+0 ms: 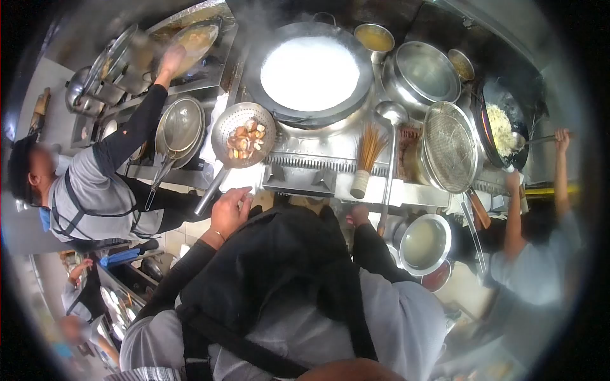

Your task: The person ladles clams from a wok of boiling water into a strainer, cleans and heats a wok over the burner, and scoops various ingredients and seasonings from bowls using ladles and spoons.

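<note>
My left hand (230, 214) is near the counter edge, just right of the handle of a perforated ladle (222, 136); its fingers are partly curled, and whether they hold anything is unclear. Brown and white food pieces (246, 138) lie in that ladle. My right hand (359, 214) hangs low at the counter edge, small and blurred, left of the handle of a long solid ladle (391, 113). Ahead, a large wok (368, 79) holds white, bright contents. A bamboo brush (371, 152) lies on the counter between the wok and the long ladle.
Metal pots (389, 82) and a mesh strainer (450, 147) stand right of the wok. A co-worker (86, 190) at left reaches to a pan. Another co-worker (534, 254) stirs food in a wok at right. A bowl (446, 232) sits below the counter edge.
</note>
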Demonstrator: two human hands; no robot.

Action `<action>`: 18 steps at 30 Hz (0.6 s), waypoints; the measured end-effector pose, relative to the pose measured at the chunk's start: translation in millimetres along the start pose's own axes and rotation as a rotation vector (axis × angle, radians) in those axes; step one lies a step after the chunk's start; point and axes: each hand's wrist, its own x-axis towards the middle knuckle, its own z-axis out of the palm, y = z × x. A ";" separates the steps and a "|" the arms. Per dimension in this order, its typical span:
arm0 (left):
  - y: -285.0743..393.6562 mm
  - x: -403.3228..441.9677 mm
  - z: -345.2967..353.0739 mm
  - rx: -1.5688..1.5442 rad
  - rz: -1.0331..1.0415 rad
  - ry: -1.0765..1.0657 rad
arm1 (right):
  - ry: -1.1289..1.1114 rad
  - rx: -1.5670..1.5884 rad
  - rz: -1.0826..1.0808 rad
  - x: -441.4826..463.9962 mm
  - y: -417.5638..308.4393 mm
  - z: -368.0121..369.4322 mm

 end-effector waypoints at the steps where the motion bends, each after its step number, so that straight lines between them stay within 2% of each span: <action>1: 1.1 1.6 -1.3 -0.002 -0.004 0.007 | -0.040 -0.308 -0.045 -11.3 -22.7 -8.7; 3: 8.4 -0.8 5.4 -0.033 -0.008 0.006 | 0.253 -0.491 -0.101 -81.0 -76.7 -32.2; 4: 10.6 2.8 1.5 -0.040 -0.068 -0.009 | 0.591 -0.340 -0.141 -119.5 -126.7 -44.1; 5: 12.9 3.0 0.9 -0.054 -0.137 -0.031 | 0.733 -0.173 -0.255 -153.7 -157.5 -62.2; 7: 6.0 4.8 6.4 -0.067 -0.122 -0.004 | 1.079 -0.351 -0.238 -199.2 -192.3 -92.9; 9: 5.0 8.2 11.3 -0.089 -0.086 0.017 | 1.095 -0.238 0.055 -199.7 -169.0 -99.2; 10: 7.0 10.9 13.9 -0.091 -0.073 -0.002 | 1.012 -0.130 0.157 -182.7 -135.7 -92.1; 11: 8.9 11.9 17.3 -0.093 -0.064 -0.019 | 0.959 0.095 0.210 -167.2 -121.3 -88.0; 13: 12.1 13.7 29.3 -0.120 -0.027 -0.002 | 0.815 0.143 0.113 -161.0 -122.1 -103.8; 14: 17.6 14.1 29.8 -0.139 -0.004 -0.013 | 0.890 0.098 0.104 -164.8 -135.3 -104.1; 15: 20.7 17.4 29.9 -0.154 0.023 -0.021 | 0.831 0.129 0.148 -168.4 -142.6 -102.7; 17: 20.7 22.1 33.9 -0.170 0.013 -0.032 | 0.852 0.188 0.039 -188.2 -166.1 -98.9; 18: 18.7 22.5 37.9 -0.186 0.009 -0.025 | 0.647 0.475 0.138 -211.1 -199.1 -114.2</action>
